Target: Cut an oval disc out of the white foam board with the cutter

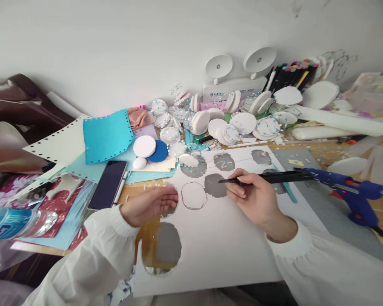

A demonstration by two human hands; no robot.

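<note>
A white board [230,246] lies on the table with several rounded holes cut through it. One circle outline [194,196] is marked on it between my hands. My left hand [153,203] hovers at the board's left side, fingers stretched and slightly curled, holding nothing. Above the board, my right hand [253,195] grips a slim black pen-like tool [282,176], its fine tip pointing left over a hole. Whether it is a pen or a craft knife I cannot tell. A light strip [287,187] in teal lies on the board beyond my right hand.
A blue glue gun [351,191] lies at right on a grey mat [344,225]. White discs [201,122] and beaded strings crowd the back, near a lamp [219,66] and markers [292,74]. At left are a phone [107,185], coloured sheets [107,136] and a water bottle [19,222].
</note>
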